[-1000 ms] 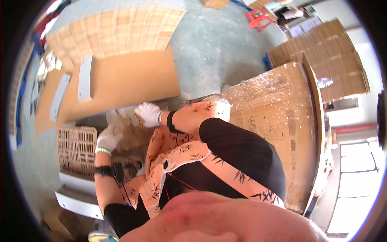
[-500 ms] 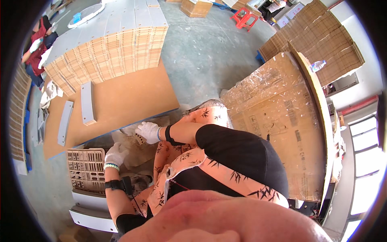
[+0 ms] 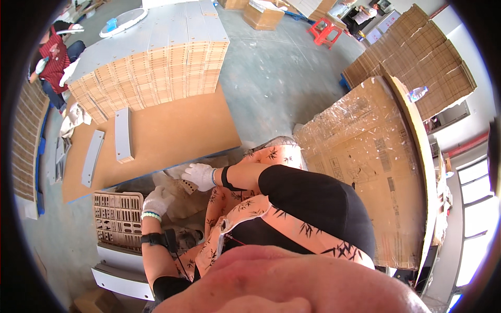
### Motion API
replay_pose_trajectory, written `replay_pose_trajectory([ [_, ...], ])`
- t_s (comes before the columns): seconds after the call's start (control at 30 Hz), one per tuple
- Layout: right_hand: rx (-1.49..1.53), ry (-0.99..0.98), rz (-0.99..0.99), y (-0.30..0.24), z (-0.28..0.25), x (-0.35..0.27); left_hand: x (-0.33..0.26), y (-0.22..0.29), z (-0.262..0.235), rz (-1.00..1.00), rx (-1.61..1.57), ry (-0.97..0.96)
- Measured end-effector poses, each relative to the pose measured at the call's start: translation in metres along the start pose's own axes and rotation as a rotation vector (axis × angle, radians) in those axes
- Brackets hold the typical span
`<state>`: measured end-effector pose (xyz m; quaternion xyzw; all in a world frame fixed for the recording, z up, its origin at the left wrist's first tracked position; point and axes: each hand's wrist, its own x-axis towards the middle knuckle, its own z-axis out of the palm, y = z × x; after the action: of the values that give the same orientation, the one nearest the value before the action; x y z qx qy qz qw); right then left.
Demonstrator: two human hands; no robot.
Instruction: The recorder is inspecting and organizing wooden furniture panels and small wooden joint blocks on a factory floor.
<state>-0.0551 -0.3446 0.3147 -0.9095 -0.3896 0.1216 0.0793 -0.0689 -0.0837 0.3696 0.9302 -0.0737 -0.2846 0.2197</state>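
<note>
My left hand (image 3: 158,202), in a white knitted glove, has its fingers curled beside a brown plastic crate (image 3: 118,213) with a slotted wall. What it holds, if anything, is hidden. My right hand (image 3: 200,177), gloved the same way, is closed over a small tan piece (image 3: 188,186) with a row of dark holes. Under and between the hands lies crumpled brown sheeting (image 3: 180,203). Ahead, two curved grey panels, a flat one (image 3: 93,158) and a thicker one (image 3: 123,135), lie on a brown board (image 3: 172,128).
A tall stack of grey-topped panels (image 3: 151,68) fills the board's far side. More grey panels (image 3: 122,280) sit by the crate at lower left. A large cardboard sheet (image 3: 365,172) stands at right. A co-worker (image 3: 55,57) sits far left; red stools (image 3: 324,33) stand far back.
The whole view has shifted slightly, with the scene sitting lower and further right. My hands keep nearly the same places; the left fingers look more curled. The co-worker's arm has risen with a white strip.
</note>
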Motion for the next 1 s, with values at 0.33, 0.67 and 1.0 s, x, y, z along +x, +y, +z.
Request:
replay_pose_trajectory([
  [0.33, 0.041, -0.033, 0.013, 0.003, -0.001, -0.003, 0.005, 0.000, 0.001, -0.006, 0.025, -0.013],
  [0.67, 0.104, 0.021, 0.030, -0.016, -0.041, -0.009, 0.024, -0.030, 0.038, -0.155, -0.436, -0.098],
  [1.0, 0.018, 0.412, -0.276, -0.057, -0.128, -0.042, -0.018, 0.037, 0.033, -0.465, -1.714, -0.146],
])
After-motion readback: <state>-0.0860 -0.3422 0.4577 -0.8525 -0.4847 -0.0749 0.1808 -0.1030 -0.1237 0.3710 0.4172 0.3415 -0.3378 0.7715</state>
